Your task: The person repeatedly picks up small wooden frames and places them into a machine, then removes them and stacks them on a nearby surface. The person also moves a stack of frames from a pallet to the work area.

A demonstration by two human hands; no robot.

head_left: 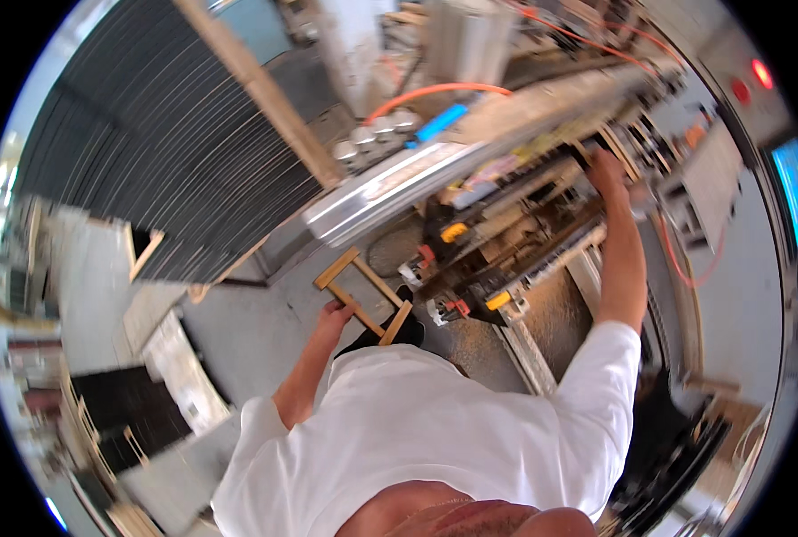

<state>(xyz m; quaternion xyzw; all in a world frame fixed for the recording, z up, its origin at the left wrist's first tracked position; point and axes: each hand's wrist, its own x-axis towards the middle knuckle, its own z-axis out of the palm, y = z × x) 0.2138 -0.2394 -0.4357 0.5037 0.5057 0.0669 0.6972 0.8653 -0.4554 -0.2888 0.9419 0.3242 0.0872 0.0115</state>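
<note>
A small rectangular wooden frame (352, 302) hangs at my left side, and my left hand (334, 315) grips one of its side rails. My right arm stretches out over a long woodworking machine (497, 242) with dark rails, yellow and red parts and sawdust on it. At the machine's far right end my right hand (606, 172) is closed beside some pale wooden strips (620, 150). Its fingertips are partly hidden, so what they hold, if anything, does not show.
A long shiny metal beam (372, 197) runs behind the machine, with an orange hose (439, 88) above it. Dark slatted material (175, 116) is stacked at the far left. Sawdust (556, 318) covers the floor below the machine. A lit screen (791, 183) stands at the right.
</note>
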